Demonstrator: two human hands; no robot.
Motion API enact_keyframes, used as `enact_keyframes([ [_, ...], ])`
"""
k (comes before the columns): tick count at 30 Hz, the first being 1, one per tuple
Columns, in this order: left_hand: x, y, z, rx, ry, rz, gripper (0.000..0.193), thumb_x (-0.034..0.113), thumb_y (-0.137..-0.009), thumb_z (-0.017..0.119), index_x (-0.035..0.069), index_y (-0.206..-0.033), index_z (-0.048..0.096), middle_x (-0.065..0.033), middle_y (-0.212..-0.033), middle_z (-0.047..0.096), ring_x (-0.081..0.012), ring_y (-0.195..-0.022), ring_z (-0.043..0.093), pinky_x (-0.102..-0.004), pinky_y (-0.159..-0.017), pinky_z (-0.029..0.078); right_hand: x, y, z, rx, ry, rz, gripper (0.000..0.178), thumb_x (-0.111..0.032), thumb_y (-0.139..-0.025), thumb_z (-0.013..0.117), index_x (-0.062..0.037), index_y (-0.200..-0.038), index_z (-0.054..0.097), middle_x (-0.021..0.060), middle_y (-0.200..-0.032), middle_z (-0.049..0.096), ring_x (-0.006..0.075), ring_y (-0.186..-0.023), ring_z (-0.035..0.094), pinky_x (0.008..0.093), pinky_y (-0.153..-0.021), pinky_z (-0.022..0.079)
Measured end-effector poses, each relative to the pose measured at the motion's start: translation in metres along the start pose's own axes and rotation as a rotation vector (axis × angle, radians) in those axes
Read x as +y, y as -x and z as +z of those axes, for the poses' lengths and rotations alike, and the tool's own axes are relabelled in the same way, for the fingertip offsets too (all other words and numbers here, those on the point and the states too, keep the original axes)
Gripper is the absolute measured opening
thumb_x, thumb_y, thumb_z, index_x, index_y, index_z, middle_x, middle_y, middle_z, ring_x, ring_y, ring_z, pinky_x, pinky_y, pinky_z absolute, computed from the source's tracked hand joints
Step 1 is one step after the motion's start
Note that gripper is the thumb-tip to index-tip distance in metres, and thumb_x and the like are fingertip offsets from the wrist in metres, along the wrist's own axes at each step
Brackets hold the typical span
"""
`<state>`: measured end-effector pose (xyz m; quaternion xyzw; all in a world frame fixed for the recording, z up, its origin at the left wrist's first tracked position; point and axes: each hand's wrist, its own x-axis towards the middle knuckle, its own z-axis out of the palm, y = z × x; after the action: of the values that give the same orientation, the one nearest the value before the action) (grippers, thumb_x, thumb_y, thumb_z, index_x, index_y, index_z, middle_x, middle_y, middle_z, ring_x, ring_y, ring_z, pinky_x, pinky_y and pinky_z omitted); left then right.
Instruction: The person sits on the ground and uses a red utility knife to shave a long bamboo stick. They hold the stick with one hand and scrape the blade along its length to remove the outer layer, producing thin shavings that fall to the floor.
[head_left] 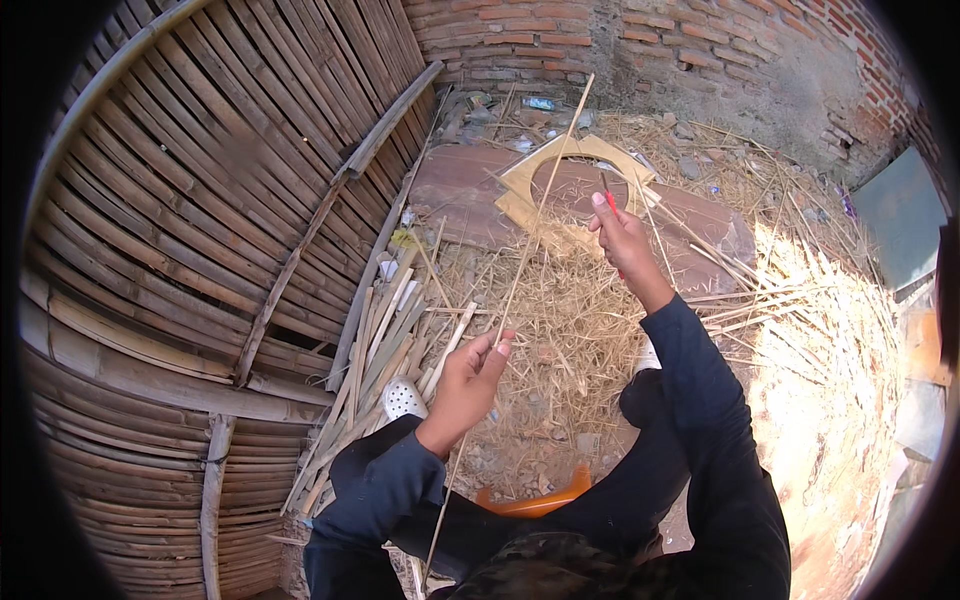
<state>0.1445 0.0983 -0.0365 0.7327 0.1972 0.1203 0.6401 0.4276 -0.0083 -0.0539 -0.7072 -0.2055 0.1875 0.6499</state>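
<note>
A long, thin bamboo strip (541,213) slants from near my lap up toward the brick wall. My left hand (473,380) pinches it around its middle, thumb and fingers pressed together. To the right, my right hand (627,248) is closed around a knife (611,199) with a red handle, its narrow dark blade pointing up and away from me. The blade stands apart from the strip. Beyond both hands, a yellowish board with a large round cutout (519,180) lies on reddish-brown planks (452,190).
Split bamboo pieces (376,335) are heaped at my left, beside a slatted bamboo wall (180,200). Shavings (570,330) cover the ground between my feet. An orange plastic stool (540,497) shows beneath me. A brick wall (700,60) closes the far side; more strips (760,300) lie right.
</note>
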Motion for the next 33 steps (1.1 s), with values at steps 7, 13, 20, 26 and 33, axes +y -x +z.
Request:
enact_keyframes([
  [7, 0.023, 0.004, -0.019, 0.178, -0.034, 0.061, 0.033, 0.015, -0.1, 0.049, -0.003, -0.128, 0.054, 0.0085, -0.07, 0.047, -0.0007, -0.06, 0.037, -0.0209, -0.053, 0.031, -0.03, 0.092, 0.063, -0.288, 0.691, -0.725, 0.058, -0.064, -0.084, 0.057, -0.009, -0.067, 0.062, 0.0107, -0.058, 0.059, 0.0305, -0.051, 0.06, 0.0392, -0.047, 0.044],
  [13, 0.015, 0.017, -0.012, 0.141, -0.169, 0.171, 0.034, 0.013, -0.097, 0.051, -0.001, -0.129, 0.054, -0.0055, -0.061, 0.051, -0.0091, -0.055, 0.044, -0.0297, -0.052, 0.038, -0.02, 0.08, 0.073, -0.303, 0.852, -0.688, 0.06, -0.067, -0.081, 0.057, -0.0099, -0.065, 0.064, 0.0106, -0.051, 0.056, 0.031, -0.047, 0.058, 0.0408, -0.044, 0.044],
  [20, 0.014, 0.02, -0.02, 0.072, -0.302, 0.112, 0.033, 0.011, -0.095, 0.05, -0.002, -0.125, 0.055, -0.017, -0.06, 0.05, -0.0232, -0.049, 0.051, -0.0355, -0.049, 0.039, -0.021, 0.092, 0.086, -0.377, 0.833, -0.724, 0.06, -0.069, -0.08, 0.057, -0.0122, -0.064, 0.066, 0.0098, -0.05, 0.057, 0.0291, -0.045, 0.059, 0.0391, -0.041, 0.043],
  [26, 0.032, 0.021, -0.018, 0.172, -0.531, 0.171, 0.03, 0.004, -0.09, 0.052, -0.009, -0.117, 0.055, -0.0256, -0.067, 0.056, -0.0427, -0.062, 0.059, -0.0472, -0.054, 0.043, -0.016, 0.079, 0.089, -0.263, 0.783, -0.828, 0.063, -0.069, -0.079, 0.058, -0.0111, -0.054, 0.054, 0.0069, -0.048, 0.052, 0.0285, -0.043, 0.055, 0.0392, -0.041, 0.041],
  [33, 0.036, 0.032, -0.019, 0.137, -0.561, 0.201, 0.031, 0.004, -0.09, 0.052, -0.008, -0.118, 0.053, -0.0256, -0.066, 0.055, -0.0434, -0.063, 0.058, -0.0478, -0.054, 0.043, -0.011, 0.055, 0.074, -0.112, 0.866, -0.797, 0.063, -0.07, -0.078, 0.059, -0.012, -0.055, 0.059, 0.007, -0.047, 0.053, 0.0276, -0.043, 0.055, 0.0385, -0.042, 0.042],
])
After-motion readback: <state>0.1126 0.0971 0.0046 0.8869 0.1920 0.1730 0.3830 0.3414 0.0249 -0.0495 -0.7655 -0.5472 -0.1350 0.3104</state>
